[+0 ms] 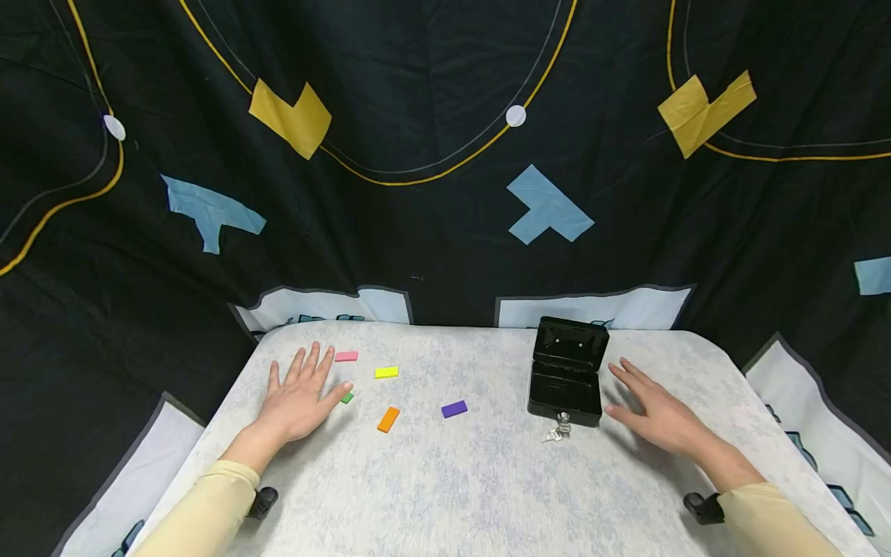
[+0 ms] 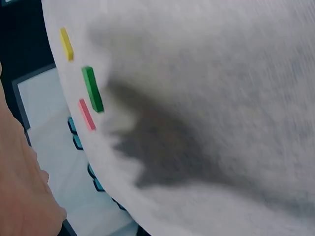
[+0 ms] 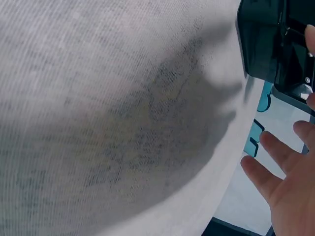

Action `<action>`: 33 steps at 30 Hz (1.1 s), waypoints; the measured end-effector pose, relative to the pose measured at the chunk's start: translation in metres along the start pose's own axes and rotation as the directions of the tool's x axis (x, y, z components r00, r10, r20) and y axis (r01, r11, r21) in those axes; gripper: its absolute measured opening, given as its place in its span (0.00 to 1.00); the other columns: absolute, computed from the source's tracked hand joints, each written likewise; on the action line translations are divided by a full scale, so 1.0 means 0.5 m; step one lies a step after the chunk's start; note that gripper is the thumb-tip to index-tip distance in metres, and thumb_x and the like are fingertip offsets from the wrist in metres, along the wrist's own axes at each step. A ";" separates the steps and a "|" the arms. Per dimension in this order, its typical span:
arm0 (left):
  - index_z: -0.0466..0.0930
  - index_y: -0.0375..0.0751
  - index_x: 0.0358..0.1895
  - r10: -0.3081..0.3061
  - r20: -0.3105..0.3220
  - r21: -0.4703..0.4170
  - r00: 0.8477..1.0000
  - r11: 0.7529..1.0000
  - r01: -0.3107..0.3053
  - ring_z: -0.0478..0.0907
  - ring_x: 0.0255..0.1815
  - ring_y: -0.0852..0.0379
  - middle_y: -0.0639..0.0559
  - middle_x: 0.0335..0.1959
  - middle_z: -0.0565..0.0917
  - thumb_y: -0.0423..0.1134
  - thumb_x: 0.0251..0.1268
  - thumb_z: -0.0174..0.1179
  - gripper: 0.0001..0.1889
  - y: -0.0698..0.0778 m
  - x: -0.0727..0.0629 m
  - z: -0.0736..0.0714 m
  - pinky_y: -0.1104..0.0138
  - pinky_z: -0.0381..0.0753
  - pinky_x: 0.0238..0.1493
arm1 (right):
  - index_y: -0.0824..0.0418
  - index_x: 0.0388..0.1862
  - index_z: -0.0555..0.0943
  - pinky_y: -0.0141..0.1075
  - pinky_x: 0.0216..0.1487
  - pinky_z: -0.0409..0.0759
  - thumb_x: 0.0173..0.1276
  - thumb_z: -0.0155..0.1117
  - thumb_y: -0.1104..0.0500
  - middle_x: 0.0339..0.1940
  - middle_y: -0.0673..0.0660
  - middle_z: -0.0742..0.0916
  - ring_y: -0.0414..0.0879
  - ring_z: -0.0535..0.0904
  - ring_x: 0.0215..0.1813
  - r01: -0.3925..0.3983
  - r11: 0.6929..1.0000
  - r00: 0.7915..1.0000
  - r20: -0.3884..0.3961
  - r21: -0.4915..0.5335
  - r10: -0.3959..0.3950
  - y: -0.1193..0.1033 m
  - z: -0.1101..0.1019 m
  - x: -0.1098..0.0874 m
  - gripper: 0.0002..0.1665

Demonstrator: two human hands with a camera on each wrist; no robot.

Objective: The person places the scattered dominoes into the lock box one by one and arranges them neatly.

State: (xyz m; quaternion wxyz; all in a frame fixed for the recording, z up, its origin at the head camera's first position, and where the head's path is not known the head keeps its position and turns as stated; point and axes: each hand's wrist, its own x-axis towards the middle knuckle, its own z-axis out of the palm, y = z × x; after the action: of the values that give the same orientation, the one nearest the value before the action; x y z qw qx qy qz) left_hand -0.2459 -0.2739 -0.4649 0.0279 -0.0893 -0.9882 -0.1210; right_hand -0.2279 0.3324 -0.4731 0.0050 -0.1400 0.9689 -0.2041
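Observation:
My left hand [image 1: 295, 398] hovers with spread fingers over the left of the table, its thumb partly covering a green block [image 1: 347, 398]. Close to its fingertips lies a pink block [image 1: 346, 357]. A yellow block [image 1: 386, 372], an orange block [image 1: 388, 419] and a purple block [image 1: 455, 408] lie farther right. On the right stands a small black metal box [image 1: 565, 394] with its lid [image 1: 571, 342] raised. Keys [image 1: 557, 430] hang at its front. My right hand [image 1: 657, 414], fingers extended and holding nothing, is just right of the box, apart from it.
The table [image 1: 418, 495] has a pale, mottled cover and rounded far corners. Behind it hangs a black cloth [image 1: 431, 240] with yellow and blue shapes. A dark wrist strap [image 1: 263, 503] shows below the left hand, and another [image 1: 703, 508] below the right.

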 end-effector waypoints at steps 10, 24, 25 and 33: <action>0.50 0.39 0.83 0.103 -0.003 -0.075 0.995 0.992 -0.103 0.40 0.82 0.33 0.36 0.83 0.48 0.69 0.76 0.41 0.45 0.051 0.006 0.006 0.34 0.31 0.73 | 0.62 0.77 0.68 0.68 0.64 0.65 0.72 0.68 0.43 0.81 0.66 0.62 0.68 0.63 0.75 0.058 0.989 0.998 -0.011 0.135 -0.057 -0.002 0.014 0.015 0.42; 0.51 0.47 0.83 0.235 0.015 -0.194 0.972 0.954 -0.228 0.51 0.81 0.38 0.46 0.83 0.52 0.68 0.76 0.46 0.42 0.124 -0.002 0.021 0.35 0.52 0.72 | 0.59 0.64 0.76 0.62 0.66 0.68 0.70 0.71 0.47 0.81 0.64 0.63 0.65 0.70 0.70 0.027 0.965 1.000 -0.003 0.259 -0.027 0.005 0.028 0.031 0.30; 0.52 0.47 0.83 0.246 0.010 -0.195 0.969 0.951 -0.239 0.52 0.81 0.38 0.46 0.83 0.53 0.67 0.76 0.46 0.42 0.129 -0.003 0.023 0.35 0.53 0.72 | 0.59 0.62 0.77 0.62 0.66 0.68 0.70 0.72 0.47 0.81 0.64 0.63 0.65 0.70 0.70 0.026 0.964 1.000 -0.003 0.263 -0.026 0.005 0.029 0.032 0.28; 0.57 0.47 0.82 0.332 0.003 -0.251 0.943 0.914 -0.320 0.56 0.79 0.39 0.46 0.81 0.59 0.63 0.78 0.49 0.38 0.165 -0.017 0.036 0.42 0.56 0.74 | 0.54 0.54 0.77 0.62 0.66 0.68 0.70 0.71 0.45 0.81 0.62 0.63 0.62 0.70 0.71 0.016 0.957 1.000 0.009 0.289 -0.019 0.005 0.035 0.031 0.22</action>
State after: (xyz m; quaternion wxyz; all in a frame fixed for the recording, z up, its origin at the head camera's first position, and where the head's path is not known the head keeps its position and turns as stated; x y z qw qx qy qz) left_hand -0.2229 -0.1920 -0.4634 0.0137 -0.2583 -0.9371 -0.2345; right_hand -0.2421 0.3234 -0.4896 0.0291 -0.1476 0.9274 -0.3426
